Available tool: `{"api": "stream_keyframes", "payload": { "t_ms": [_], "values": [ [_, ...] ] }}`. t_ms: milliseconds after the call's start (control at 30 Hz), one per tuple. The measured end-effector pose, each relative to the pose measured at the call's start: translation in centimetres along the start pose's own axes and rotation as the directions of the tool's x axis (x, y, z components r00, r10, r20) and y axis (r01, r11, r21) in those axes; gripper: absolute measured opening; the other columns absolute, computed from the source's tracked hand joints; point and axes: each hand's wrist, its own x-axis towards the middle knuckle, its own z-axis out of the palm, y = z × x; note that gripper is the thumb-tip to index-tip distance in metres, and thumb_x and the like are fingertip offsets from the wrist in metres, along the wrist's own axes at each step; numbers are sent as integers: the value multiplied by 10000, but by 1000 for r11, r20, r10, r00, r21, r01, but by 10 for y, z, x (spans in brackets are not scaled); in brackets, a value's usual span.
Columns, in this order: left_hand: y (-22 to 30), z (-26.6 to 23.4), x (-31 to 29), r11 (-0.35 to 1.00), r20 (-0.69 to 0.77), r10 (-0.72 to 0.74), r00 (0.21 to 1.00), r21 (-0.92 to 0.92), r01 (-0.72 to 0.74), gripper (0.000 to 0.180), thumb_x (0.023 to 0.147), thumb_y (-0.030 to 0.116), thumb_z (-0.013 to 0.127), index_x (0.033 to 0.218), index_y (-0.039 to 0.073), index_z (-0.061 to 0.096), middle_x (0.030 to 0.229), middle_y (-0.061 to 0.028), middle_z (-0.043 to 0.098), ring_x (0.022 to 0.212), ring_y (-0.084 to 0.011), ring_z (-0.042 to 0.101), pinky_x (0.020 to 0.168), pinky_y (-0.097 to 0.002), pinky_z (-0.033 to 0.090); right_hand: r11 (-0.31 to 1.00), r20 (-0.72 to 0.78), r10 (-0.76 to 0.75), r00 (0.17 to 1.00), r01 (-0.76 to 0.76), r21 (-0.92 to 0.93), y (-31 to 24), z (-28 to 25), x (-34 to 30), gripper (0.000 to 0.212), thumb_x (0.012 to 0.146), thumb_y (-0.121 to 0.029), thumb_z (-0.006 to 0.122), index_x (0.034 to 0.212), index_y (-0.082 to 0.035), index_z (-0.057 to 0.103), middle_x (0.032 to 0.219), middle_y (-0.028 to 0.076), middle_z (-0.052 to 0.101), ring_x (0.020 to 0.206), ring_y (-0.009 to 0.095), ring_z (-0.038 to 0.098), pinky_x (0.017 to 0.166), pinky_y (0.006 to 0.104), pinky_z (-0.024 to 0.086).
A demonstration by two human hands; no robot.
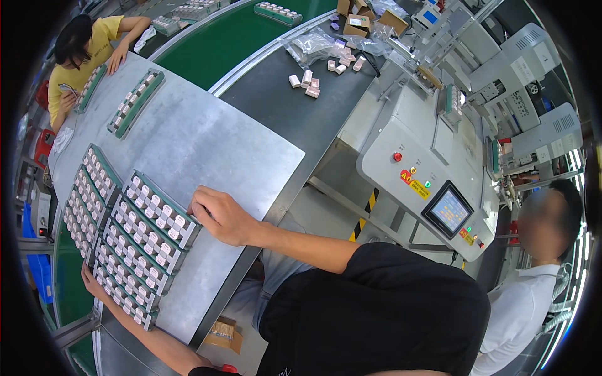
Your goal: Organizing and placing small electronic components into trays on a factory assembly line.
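Note:
On the metal table, a block of green racks (143, 241) lies side by side, each filled with a row of small parts with pale pinkish tops. My right hand (221, 216) is closed, its curled fingers at the far right end of the outermost rack. At the block's near left edge, my left hand (94, 285) grips the rack ends, its fingers partly hidden by them. A second group of filled racks (91, 197) sits right beside this block on the left.
Farther along the metal table (251, 147) stands a single rack (135, 103), near a person in yellow (100, 47). Loose pale parts (307, 80) lie on a dark surface beyond. A machine with a touchscreen (448, 210) stands right; a person in white (523, 307) is near it.

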Motion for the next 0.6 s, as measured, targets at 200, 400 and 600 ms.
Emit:
{"api": "stream_keyframes", "payload": {
  "t_ms": [200, 400, 600],
  "values": [
    [-13, -2, 3, 989, 7, 89, 996, 117, -89, 403, 987, 223, 384, 1242, -14, 586, 1239, -140, 604, 1108, -254, 587, 992, -345, 432, 1000, 0, -12, 1000, 12, 2, 1, 1, 0, 175, 956, -76, 432, 855, 31, 528, 848, 170, 550, 763, 308, 564, 705, 383, 452],
    [-16, -6, 3, 976, 5, 142, 990, 164, -141, 404, 988, 228, 383, 1240, -13, 587, 1227, -136, 605, 1091, -250, 591, 978, -342, 440, 1000, 14, 4, 1000, -4, 1, -1, 2, 1, 178, 957, -79, 431, 855, 30, 528, 847, 170, 550, 768, 308, 565, 710, 382, 452],
    [4, 2, -2, 995, 16, 47, 999, 89, -49, 408, 986, 240, 389, 1237, -10, 590, 1223, -134, 607, 1082, -250, 594, 969, -341, 444, 1000, -7, -5, 1000, 5, -17, -1, -1, 0, 175, 956, -82, 438, 857, 28, 532, 841, 171, 545, 760, 321, 557, 696, 392, 444]
  ]
}}
